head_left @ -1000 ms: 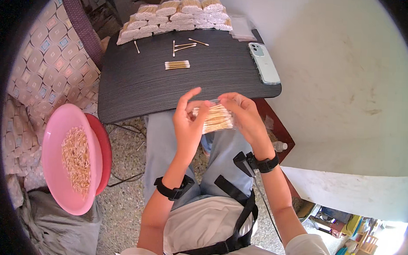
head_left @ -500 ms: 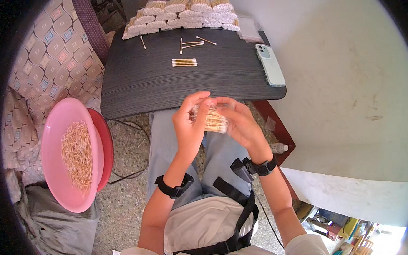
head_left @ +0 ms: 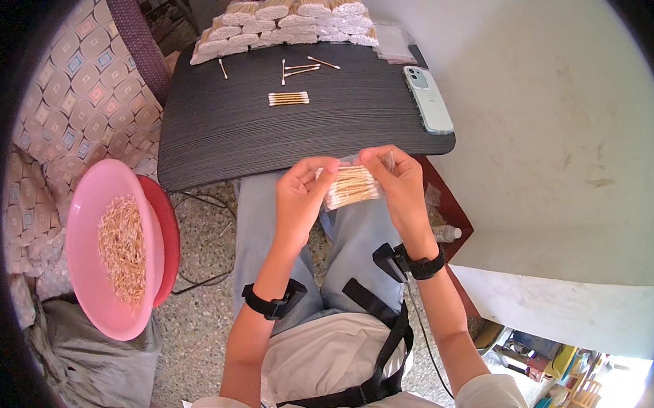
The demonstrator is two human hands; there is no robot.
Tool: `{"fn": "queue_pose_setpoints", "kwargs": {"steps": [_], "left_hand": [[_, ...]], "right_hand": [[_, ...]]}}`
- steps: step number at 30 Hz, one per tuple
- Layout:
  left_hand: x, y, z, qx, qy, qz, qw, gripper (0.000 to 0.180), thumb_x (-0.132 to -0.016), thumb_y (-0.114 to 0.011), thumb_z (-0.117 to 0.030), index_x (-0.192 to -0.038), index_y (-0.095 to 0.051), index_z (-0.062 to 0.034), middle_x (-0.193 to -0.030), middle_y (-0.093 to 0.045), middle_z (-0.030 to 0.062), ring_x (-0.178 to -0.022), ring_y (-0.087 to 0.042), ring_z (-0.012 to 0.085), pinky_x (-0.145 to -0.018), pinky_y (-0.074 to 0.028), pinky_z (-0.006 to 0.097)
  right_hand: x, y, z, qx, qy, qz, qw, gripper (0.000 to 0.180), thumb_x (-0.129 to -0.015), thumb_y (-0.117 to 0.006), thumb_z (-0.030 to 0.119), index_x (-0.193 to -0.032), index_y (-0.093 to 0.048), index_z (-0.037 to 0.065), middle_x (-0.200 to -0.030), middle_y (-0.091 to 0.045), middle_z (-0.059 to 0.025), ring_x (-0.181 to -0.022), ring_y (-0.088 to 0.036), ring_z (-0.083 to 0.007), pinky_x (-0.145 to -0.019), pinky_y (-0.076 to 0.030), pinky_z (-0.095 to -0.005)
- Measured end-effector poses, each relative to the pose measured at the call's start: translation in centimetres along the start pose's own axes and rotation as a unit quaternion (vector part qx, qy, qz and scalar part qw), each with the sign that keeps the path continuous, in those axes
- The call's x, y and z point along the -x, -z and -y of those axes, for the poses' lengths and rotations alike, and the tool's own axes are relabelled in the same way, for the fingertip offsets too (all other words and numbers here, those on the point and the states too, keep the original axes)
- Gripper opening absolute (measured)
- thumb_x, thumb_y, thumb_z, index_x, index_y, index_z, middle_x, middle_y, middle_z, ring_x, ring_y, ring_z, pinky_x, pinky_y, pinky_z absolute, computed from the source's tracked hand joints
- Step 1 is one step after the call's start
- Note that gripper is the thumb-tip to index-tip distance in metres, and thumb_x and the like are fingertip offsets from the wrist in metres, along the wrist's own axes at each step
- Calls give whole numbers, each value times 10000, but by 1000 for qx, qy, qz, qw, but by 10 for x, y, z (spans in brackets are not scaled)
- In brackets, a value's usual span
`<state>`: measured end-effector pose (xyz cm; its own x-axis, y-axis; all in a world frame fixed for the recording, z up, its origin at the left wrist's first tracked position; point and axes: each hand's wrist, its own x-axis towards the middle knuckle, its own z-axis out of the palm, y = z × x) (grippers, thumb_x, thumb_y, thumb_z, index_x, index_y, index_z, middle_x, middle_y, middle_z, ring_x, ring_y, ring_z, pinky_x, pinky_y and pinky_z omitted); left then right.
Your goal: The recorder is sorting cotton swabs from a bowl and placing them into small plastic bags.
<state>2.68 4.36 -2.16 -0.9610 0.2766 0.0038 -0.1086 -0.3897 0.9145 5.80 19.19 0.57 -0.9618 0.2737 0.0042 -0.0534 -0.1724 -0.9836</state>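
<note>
Between my hands, over my lap and just in front of the table's near edge, is a clear plastic bag of cotton swabs (head_left: 353,188). My left hand (head_left: 299,195) pinches its left upper corner between thumb and fingers. My right hand (head_left: 404,189) grips the upper right side, where loose clear film stands up by the fingers. The swabs lie side by side, with white tips and pale wooden sticks. On the dark table (head_left: 228,138) is a neat row of swabs (head_left: 288,99), and beyond it several loose swabs (head_left: 301,69).
Filled swab bags (head_left: 287,20) are stacked along the table's far edge. Beside them lie flat clear bags (head_left: 394,43), and a pale phone (head_left: 428,99) rests at the right. A pink basin (head_left: 80,266) of loose swabs stands on the left over a red one (head_left: 167,252). A wall rises at right.
My hands have moved apart, the right one shifting right and up to the bag's edge. More of the bagged swabs now shows. The table view has shifted slightly left.
</note>
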Motion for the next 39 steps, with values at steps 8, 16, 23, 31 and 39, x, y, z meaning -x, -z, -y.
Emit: {"fn": "queue_pose_setpoints", "kwargs": {"steps": [8,16,23,31,39], "left_hand": [[-1,-3,6,4,0,-41,999,205,-910,-602,-217,-868,-613,-17,-858,-670,72,-754,-591,72,-672,-452,212],[2,-12,-2,-26,-62,-31,997,237,-936,-556,-241,-919,-614,-13,-838,-661,46,-726,-572,56,-652,-437,198],[5,-15,-1,47,41,4,998,225,-953,-515,-193,-1069,-563,-5,-909,-650,71,-834,-606,88,-717,-480,224],[3,-22,4,153,37,-28,987,236,-975,-441,-184,-1119,-541,-27,-822,-597,19,-765,-588,75,-696,-481,220],[0,-12,4,135,54,-1,989,236,-973,-437,-163,-1131,-525,-11,-854,-599,25,-777,-603,91,-687,-509,245]], "right_hand": [[4,-2,-2,14,-3,-21,1000,220,-883,-634,190,-966,-620,-13,-864,-647,-46,-832,-599,-82,-731,-462,-221],[9,10,-3,18,-67,16,997,238,-855,-662,191,-961,-646,-22,-886,-661,-51,-813,-601,-84,-736,-458,-231],[6,7,1,-39,-42,28,998,216,-890,-612,172,-983,-657,-18,-908,-666,-56,-813,-611,-92,-746,-476,-241],[11,-9,-3,-252,-147,156,944,366,-928,-551,276,-1195,-525,28,-1110,-615,-85,-981,-592,-143,-867,-460,-290],[12,-2,-22,-284,-170,205,921,448,-971,-380,431,-1268,-406,96,-1215,-542,-48,-1125,-506,-147,-963,-394,-327]]}}
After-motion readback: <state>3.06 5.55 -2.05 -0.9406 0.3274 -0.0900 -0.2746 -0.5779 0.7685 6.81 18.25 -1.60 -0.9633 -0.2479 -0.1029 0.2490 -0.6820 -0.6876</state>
